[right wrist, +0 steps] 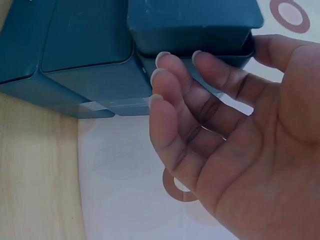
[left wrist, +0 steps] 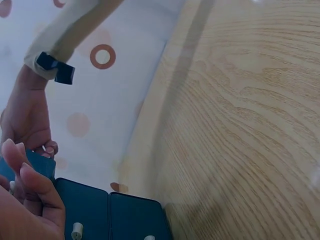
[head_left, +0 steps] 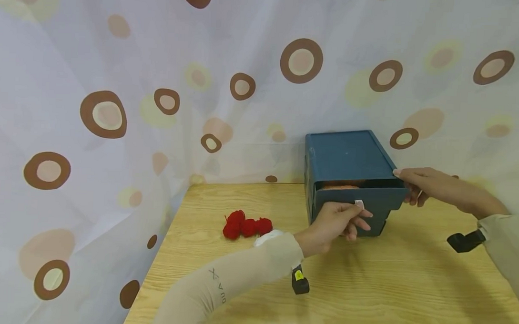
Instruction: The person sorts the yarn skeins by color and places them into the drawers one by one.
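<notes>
A person's left hand (head_left: 336, 222) pinches the small white knob (head_left: 359, 203) on the top drawer (head_left: 361, 196) of a dark blue drawer box (head_left: 349, 177), near the back right of a wooden table (head_left: 366, 289). The drawer stands slightly out of the box, and something orange (head_left: 340, 186) shows through the gap above its front. Two further drawer fronts with white knobs (left wrist: 76, 231) sit below it in the left wrist view. The right hand (head_left: 426, 184) steadies the box at its right side, thumb on the top edge and fingers (right wrist: 175, 85) loosely bent against the side wall — a bracing touch more than a firm grasp. By the look of it, the drawer is only partly open; whether it is on its way out or in cannot be told. To the left lie red yarn balls (head_left: 246, 226) beside a white object (head_left: 267, 237), half hidden by the sleeve (head_left: 234, 280) — untouched. Behind hangs a white curtain (head_left: 116, 80) with brown rings
</notes>
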Demonstrator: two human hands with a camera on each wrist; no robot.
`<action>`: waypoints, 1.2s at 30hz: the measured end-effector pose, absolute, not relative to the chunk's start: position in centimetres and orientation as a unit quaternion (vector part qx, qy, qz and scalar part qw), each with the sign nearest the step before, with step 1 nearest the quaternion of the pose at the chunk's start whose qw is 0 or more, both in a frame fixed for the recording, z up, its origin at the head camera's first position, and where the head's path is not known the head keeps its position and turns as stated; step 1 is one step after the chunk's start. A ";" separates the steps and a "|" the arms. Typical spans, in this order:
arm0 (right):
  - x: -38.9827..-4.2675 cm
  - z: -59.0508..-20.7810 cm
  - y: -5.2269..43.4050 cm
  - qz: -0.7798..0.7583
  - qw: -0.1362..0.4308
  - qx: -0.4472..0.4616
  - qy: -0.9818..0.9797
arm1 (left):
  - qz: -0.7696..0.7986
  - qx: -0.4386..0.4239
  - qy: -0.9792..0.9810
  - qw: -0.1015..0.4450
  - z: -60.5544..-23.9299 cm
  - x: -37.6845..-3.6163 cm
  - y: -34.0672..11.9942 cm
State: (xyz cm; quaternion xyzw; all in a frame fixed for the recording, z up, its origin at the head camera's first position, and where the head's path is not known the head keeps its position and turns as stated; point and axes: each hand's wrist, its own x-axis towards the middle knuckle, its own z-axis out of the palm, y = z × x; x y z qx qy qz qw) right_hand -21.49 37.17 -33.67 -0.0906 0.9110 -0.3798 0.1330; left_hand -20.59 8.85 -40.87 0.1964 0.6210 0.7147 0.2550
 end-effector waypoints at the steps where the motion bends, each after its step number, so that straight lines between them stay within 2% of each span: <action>1: -21.5 -33.6 37.2 -0.377 0.133 -0.092 0.912 | 0.714 0.198 0.622 0.254 -40.9 -20.7 8.9; 36: -21.1 -33.2 37.0 -0.367 0.138 -0.107 0.914 | 0.717 0.191 0.628 0.236 -41.3 -22.9 9.3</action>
